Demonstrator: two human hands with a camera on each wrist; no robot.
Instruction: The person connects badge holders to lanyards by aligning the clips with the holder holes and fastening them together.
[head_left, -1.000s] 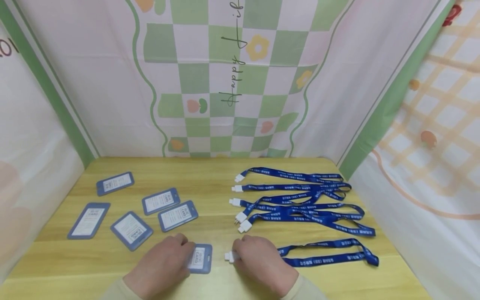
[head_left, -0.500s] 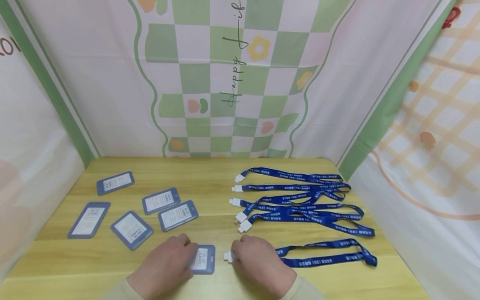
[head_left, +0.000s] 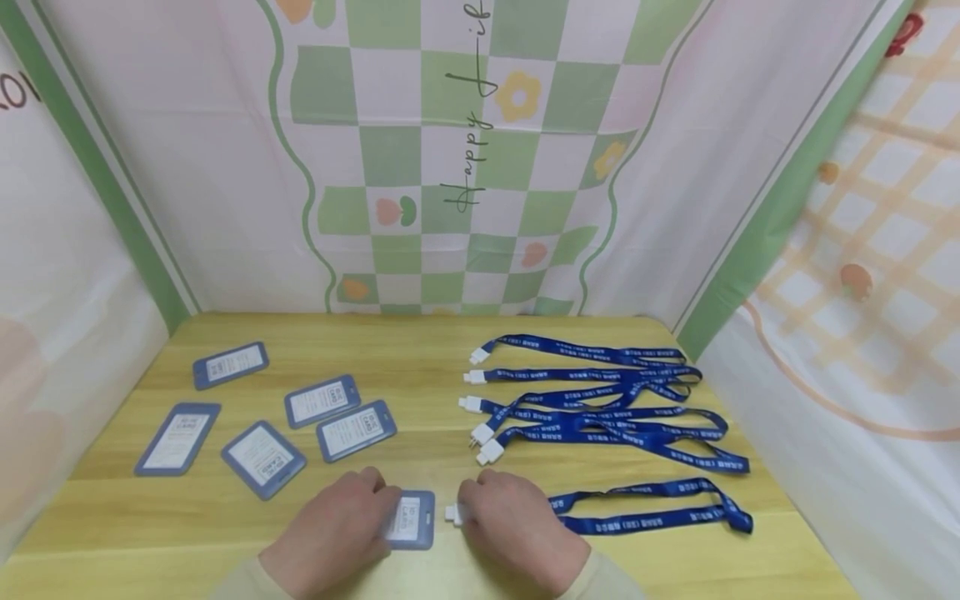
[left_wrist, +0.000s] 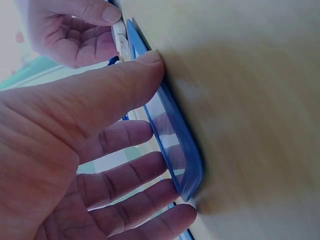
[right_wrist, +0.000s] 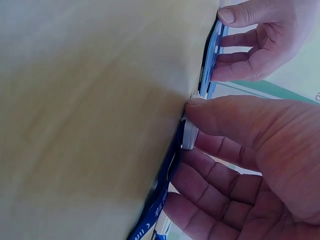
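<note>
Low in the head view, my left hand (head_left: pixel 330 525) pinches a blue ID card holder (head_left: pixel 411 521) by its edges, thumb on the near side and fingers on the far side. In the left wrist view that holder (left_wrist: pixel 187 145) lies at the table surface, tilted only slightly if at all. Just to its right, my right hand (head_left: pixel 517 525) grips the white plastic clip (head_left: pixel 452 514) of a blue lanyard (head_left: pixel 637 523), whose printed strap trails off to the right. A small gap separates clip and holder in the head view. My right fingers partly cover the clip.
Several more blue card holders (head_left: pixel 356 431) lie on the left of the wooden table (head_left: pixel 427 350). On the right, several blue lanyards (head_left: pixel 592 375) are spread in rows, white clips toward the middle, some straps crossing. Patterned cloth (head_left: pixel 450 167) hangs behind and on both sides.
My left hand has slid the card holder slightly right, and my right hand has shifted a little left with the lanyard clip. The gap between them is narrower.
</note>
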